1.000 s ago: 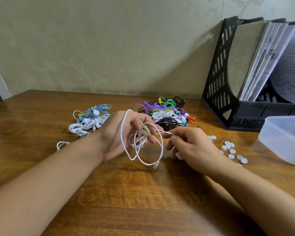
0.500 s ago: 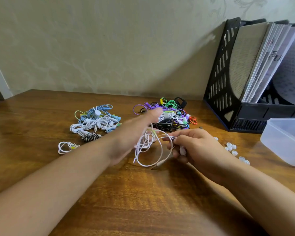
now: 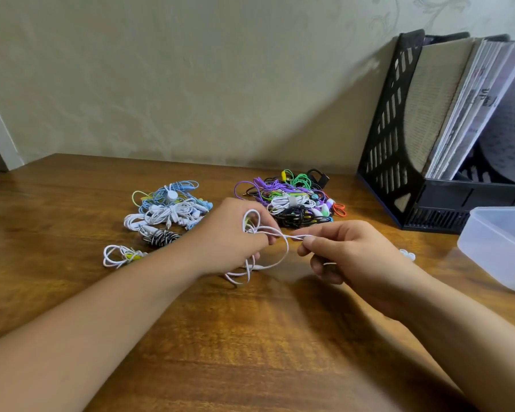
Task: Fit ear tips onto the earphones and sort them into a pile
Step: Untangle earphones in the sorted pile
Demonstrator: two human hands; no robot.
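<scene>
White earphones [image 3: 268, 251] between both hands [image 3: 232, 233]

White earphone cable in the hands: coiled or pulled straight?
Mostly coiled: the white earphone cable hangs in loops; one stretch runs between both hands.

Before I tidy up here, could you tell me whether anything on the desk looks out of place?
One coiled white earphone lies alone on the table, apart from the left pile. Otherwise nothing stands out.

Wooden table [image 3: 250, 352] fills lower frame. Black perforated file holder [image 3: 390, 129] upper right, packed with upright papers [image 3: 464, 114]. Translucent plastic container [image 3: 500, 248] at right edge. Pale patterned wall [image 3: 191, 78] behind.
</scene>
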